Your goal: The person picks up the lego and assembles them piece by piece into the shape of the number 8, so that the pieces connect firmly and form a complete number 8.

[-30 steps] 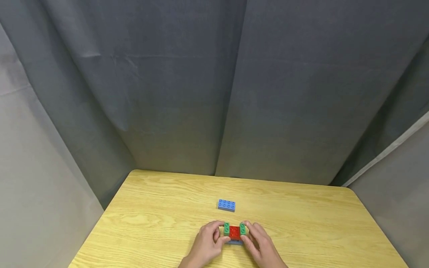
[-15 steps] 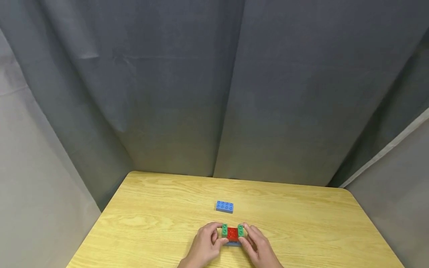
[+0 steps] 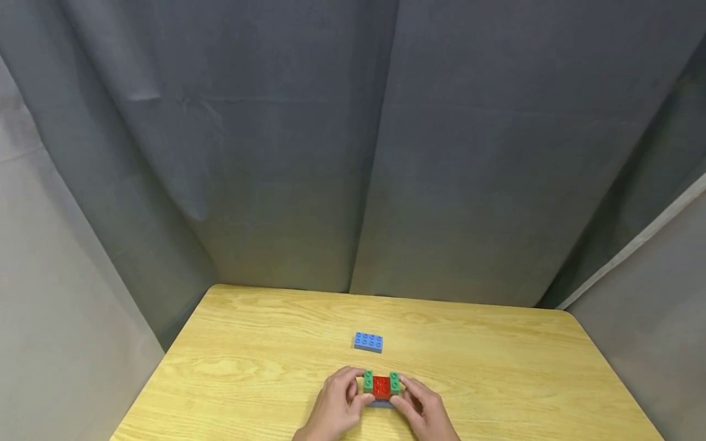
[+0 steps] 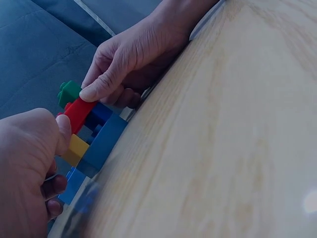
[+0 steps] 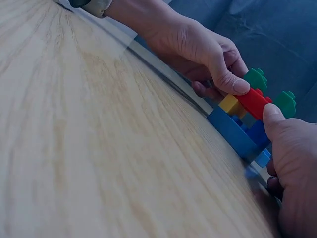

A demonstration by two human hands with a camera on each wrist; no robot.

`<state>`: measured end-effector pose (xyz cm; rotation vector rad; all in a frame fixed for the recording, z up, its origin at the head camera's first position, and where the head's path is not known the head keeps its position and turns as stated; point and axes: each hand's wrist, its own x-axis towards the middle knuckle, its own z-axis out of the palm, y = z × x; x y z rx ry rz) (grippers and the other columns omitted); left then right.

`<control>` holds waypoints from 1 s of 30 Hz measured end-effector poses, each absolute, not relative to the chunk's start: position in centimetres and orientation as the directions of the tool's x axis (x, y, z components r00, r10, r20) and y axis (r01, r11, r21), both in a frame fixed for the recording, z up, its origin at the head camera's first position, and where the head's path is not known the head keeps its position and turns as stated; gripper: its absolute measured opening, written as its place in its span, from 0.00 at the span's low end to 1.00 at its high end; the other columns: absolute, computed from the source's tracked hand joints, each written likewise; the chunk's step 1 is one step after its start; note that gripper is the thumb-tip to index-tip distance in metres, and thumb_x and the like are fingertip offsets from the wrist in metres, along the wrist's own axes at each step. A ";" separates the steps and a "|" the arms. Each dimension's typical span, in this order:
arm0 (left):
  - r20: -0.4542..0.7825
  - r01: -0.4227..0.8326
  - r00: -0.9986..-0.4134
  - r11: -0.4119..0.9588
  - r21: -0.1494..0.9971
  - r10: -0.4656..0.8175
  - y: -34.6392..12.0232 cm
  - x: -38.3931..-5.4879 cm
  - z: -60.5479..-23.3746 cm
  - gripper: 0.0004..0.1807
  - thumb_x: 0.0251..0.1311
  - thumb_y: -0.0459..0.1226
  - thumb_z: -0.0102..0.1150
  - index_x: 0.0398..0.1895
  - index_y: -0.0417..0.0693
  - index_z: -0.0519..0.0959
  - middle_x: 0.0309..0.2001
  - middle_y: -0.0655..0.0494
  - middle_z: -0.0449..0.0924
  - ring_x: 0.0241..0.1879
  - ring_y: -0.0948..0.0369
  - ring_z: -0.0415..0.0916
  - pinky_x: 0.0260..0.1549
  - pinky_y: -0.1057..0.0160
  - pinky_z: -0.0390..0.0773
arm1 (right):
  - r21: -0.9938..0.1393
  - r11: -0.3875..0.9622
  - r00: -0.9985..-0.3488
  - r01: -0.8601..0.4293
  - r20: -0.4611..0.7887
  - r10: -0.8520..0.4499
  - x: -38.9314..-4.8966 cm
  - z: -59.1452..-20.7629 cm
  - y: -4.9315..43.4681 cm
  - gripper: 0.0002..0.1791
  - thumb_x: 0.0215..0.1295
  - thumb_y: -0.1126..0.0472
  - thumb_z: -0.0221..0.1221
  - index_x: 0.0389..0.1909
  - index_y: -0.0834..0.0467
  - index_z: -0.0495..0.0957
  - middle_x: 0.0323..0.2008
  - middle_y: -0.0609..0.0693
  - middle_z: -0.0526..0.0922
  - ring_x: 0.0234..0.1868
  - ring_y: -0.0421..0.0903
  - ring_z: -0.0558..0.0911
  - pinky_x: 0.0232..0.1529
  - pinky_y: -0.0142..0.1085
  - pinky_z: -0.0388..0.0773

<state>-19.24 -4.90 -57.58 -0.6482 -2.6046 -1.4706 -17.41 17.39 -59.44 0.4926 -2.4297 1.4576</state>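
A small stack of toy building bricks stands on the table before me. At its base lies a long blue brick (image 4: 102, 146); a yellow brick (image 5: 231, 105) and a dark blue brick (image 5: 257, 133) sit on that. A red brick (image 3: 381, 387) bridges them, with a green brick (image 3: 368, 381) and another green brick (image 3: 394, 383) upright at its two ends. My left hand (image 3: 337, 401) pinches the red brick's left end, thumb in front and fingers behind. At the right end, my right hand (image 3: 425, 409) pinches it the same way. Some fingertips are hidden behind the stack.
A loose blue brick (image 3: 368, 342) with studs up lies just beyond the stack on the wooden table (image 3: 265, 343). Grey curtains (image 3: 276, 153) hang along the table's far edge, with pale panels on both sides.
Both hands keep their pinch on the red brick. The head view has shifted slightly, so the table, hands and bricks appear a little lower and further left.
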 end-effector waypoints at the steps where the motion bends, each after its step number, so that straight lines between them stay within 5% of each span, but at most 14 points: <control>1: 0.276 0.403 -0.905 0.447 0.799 0.322 -4.9 -19.3 -57.6 0.22 0.58 0.51 0.65 0.52 0.52 0.79 0.23 0.66 0.64 0.21 0.72 0.60 0.19 0.72 0.65 | -0.800 0.437 -0.910 -0.412 0.385 -0.153 -17.4 -59.4 17.4 0.22 0.61 0.60 0.65 0.57 0.58 0.79 0.21 0.35 0.67 0.19 0.30 0.63 0.19 0.26 0.65; 22: 0.241 0.392 -0.864 0.288 0.874 0.442 -7.3 -21.1 -59.0 0.22 0.56 0.40 0.68 0.55 0.53 0.78 0.28 0.61 0.74 0.23 0.71 0.65 0.21 0.72 0.70 | -0.836 0.459 -0.953 -0.302 0.256 -0.162 -17.1 -58.6 17.2 0.25 0.63 0.51 0.64 0.59 0.56 0.78 0.20 0.38 0.68 0.19 0.31 0.63 0.20 0.25 0.65; 30: 0.327 0.415 -0.904 0.379 0.827 0.277 -8.8 -22.3 -59.3 0.30 0.55 0.29 0.67 0.63 0.40 0.72 0.35 0.53 0.73 0.31 0.65 0.71 0.29 0.71 0.77 | -0.831 0.460 -0.950 -0.313 0.266 -0.166 -17.2 -58.9 17.3 0.24 0.63 0.51 0.64 0.59 0.55 0.78 0.19 0.38 0.67 0.19 0.31 0.62 0.20 0.25 0.65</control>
